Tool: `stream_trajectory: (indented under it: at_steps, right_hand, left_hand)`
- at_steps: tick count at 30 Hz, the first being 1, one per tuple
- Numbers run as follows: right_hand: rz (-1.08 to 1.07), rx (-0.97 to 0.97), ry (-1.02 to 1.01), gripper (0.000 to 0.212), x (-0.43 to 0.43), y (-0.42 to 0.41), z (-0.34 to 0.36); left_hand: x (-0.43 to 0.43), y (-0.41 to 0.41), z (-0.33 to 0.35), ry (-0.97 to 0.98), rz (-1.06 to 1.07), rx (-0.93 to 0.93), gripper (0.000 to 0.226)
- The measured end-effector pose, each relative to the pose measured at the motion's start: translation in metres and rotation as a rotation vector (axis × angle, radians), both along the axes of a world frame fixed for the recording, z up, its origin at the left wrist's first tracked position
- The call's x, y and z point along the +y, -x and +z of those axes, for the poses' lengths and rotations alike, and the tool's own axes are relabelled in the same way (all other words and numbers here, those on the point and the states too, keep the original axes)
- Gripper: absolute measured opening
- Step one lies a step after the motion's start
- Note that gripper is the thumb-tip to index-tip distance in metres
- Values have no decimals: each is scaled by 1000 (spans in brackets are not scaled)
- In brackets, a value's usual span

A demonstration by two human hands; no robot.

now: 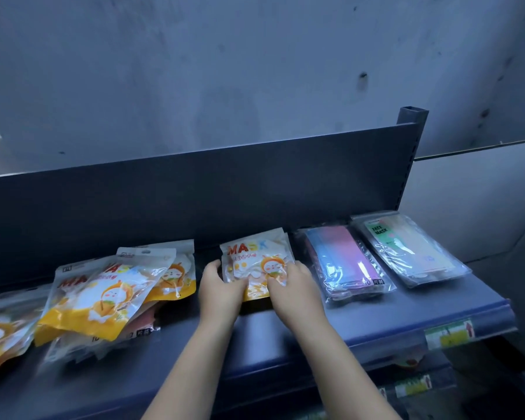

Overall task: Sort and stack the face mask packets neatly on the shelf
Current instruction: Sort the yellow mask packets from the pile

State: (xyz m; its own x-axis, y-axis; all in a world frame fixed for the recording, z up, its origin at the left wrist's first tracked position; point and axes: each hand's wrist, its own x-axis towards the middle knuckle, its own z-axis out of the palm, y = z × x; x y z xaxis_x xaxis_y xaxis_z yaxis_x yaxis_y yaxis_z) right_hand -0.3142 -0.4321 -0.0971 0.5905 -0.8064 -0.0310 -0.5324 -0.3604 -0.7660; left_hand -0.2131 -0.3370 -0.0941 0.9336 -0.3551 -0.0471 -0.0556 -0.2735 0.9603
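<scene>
A yellow cartoon mask packet (255,259) lies on the dark shelf (285,334) near its back panel. My left hand (220,286) grips its left edge, and my right hand (294,286) holds its lower right corner with fingers on top. To the left sits a loose, overlapping heap of the same yellow packets (103,292). To the right lie a clear packet of pink-blue masks (346,265) and a clear packet labelled FACE MASK (406,250), side by side.
The shelf's upright back panel (225,192) stands right behind the packets. A post (412,122) rises at its right end. Price tags (449,334) hang on the front rail. A lower shelf (406,386) shows below, and a grey wall behind.
</scene>
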Motion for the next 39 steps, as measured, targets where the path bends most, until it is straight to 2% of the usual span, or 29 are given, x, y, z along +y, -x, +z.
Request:
stream_trajectory:
  at_steps: [2, 5, 8, 10, 16, 24, 26, 30, 36, 39]
  right_hand:
    - [-2, 3, -15, 45, -1, 0, -3]
    - [-46, 55, 21, 58, 0, 0, -5]
    - [-48, 50, 29, 62, 3, -1, -7]
    - [-43, 22, 7, 59, 4, -1, -7]
    - [-44, -42, -47, 66, -4, 2, 0]
    - [-2, -52, -32, 45, -11, 10, 1]
    - [-8, -85, -24, 43, -9, 9, -2]
    - [0, -128, -18, 53, -6, 11, 2]
    - [-61, -101, 196, 42, 4, 19, 18]
    - [-12, -157, 157, 35, 10, 18, 32]
  left_hand:
    - [1, 2, 0, 23, -16, 6, 71]
    - [2, 5, 0, 39, -210, -1, 78]
    - [3, 5, -2, -186, -339, -114, 95]
    - [6, 5, -4, -266, -367, -182, 99]
    - [1, 0, -10, -340, -349, -386, 81]
    - [1, 2, -13, -588, -339, -713, 64]
    - [1, 4, -13, -613, -343, -743, 61]
    - [-1, 8, -12, -640, -342, -751, 59]
    - [4, 16, 0, -669, -292, -798, 76]
    - [10, 17, 9, -661, -265, -811, 76]
